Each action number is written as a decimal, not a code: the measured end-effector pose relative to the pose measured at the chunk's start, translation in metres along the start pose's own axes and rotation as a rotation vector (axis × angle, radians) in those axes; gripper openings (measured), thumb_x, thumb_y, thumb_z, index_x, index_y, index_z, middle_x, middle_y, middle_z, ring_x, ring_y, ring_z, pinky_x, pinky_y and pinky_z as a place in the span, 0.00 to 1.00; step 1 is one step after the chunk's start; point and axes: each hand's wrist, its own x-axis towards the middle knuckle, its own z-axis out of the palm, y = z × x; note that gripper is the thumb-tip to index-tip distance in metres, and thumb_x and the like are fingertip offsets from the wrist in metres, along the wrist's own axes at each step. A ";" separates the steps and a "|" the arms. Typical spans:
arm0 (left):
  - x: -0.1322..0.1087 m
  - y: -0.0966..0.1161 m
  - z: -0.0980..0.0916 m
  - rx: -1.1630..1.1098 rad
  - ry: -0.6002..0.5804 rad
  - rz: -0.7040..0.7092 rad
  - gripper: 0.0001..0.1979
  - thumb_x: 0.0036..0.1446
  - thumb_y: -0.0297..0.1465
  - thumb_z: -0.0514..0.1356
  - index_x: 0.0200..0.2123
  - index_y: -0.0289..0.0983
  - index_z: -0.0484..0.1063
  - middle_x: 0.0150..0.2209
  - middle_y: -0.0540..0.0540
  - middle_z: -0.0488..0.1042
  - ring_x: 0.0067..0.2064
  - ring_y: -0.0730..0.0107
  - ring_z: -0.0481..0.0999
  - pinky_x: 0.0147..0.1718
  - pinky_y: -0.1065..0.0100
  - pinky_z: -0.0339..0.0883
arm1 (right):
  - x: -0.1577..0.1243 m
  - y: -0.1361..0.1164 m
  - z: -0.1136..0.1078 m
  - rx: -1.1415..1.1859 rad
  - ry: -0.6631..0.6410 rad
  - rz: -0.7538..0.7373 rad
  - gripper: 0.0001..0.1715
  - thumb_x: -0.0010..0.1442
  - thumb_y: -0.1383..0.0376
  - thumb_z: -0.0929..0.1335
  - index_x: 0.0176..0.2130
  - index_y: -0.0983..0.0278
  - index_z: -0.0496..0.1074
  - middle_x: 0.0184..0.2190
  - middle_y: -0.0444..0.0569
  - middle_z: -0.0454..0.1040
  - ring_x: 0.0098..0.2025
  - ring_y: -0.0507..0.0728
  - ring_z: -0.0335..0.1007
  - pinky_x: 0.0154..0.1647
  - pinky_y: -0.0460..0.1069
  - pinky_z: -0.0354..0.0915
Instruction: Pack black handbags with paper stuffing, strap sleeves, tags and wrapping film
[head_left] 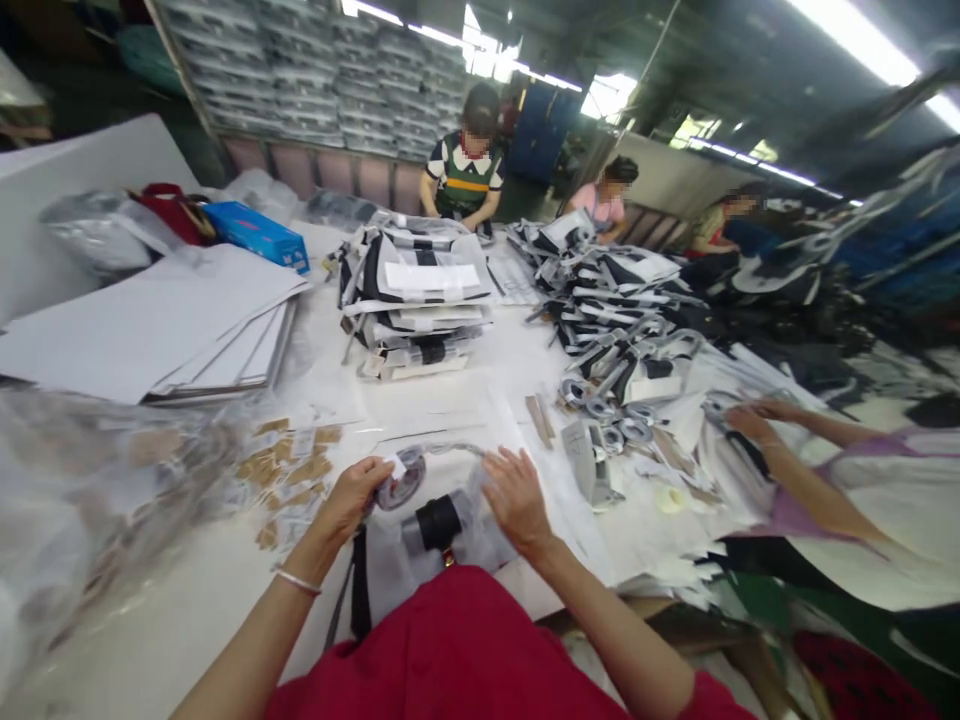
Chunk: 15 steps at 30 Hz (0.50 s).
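Note:
A handbag (pixel 382 570) lies close to my body, mostly in pale wrapping, with a black tab (pixel 439 522) and a small gold-coloured clasp at its middle. My left hand (pixel 360 492) is closed on a roll of clear tape (pixel 402 482) above the bag's left side. A small white piece (pixel 395 466) shows at its fingertips. On the opposite side, my right hand (pixel 517 498) is open, fingers spread, over the bag's wrapped right edge. Whether its fingertips touch the wrapped handle (pixel 454 448) is hard to tell. My red top hides the bag's near part.
Small brown and white tags (pixel 292 470) and clear plastic (pixel 112 500) lie left. White sheets (pixel 165 310) and a blue box (pixel 255 236) sit behind them. Stacked bags (pixel 427 285) stand ahead; more bags (pixel 622 300) and tape rolls (pixel 636 425) lie right. A co-worker's hands (pixel 757 425) work there.

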 end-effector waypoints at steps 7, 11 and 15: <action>0.005 0.003 -0.002 -0.068 0.121 -0.122 0.23 0.33 0.42 0.71 0.28 0.35 0.69 0.20 0.51 0.73 0.21 0.74 0.69 0.22 0.75 0.61 | -0.088 0.196 -0.072 0.192 0.164 1.205 0.23 0.55 0.51 0.63 0.38 0.63 0.77 0.47 0.60 0.77 0.55 0.67 0.67 0.60 0.61 0.58; 0.007 0.006 -0.001 -0.061 0.147 -0.130 0.21 0.33 0.40 0.71 0.27 0.35 0.68 0.18 0.51 0.73 0.21 0.76 0.68 0.21 0.76 0.61 | -0.124 0.232 -0.086 0.454 0.026 1.326 0.20 0.44 0.49 0.69 0.31 0.62 0.76 0.37 0.58 0.80 0.44 0.66 0.75 0.47 0.59 0.67; 0.008 0.007 0.002 -0.055 0.185 -0.123 0.19 0.35 0.39 0.70 0.28 0.35 0.69 0.19 0.50 0.73 0.21 0.75 0.68 0.21 0.76 0.62 | -0.128 0.235 -0.077 0.742 0.014 1.410 0.22 0.34 0.51 0.74 0.29 0.62 0.76 0.34 0.55 0.80 0.42 0.64 0.75 0.44 0.58 0.68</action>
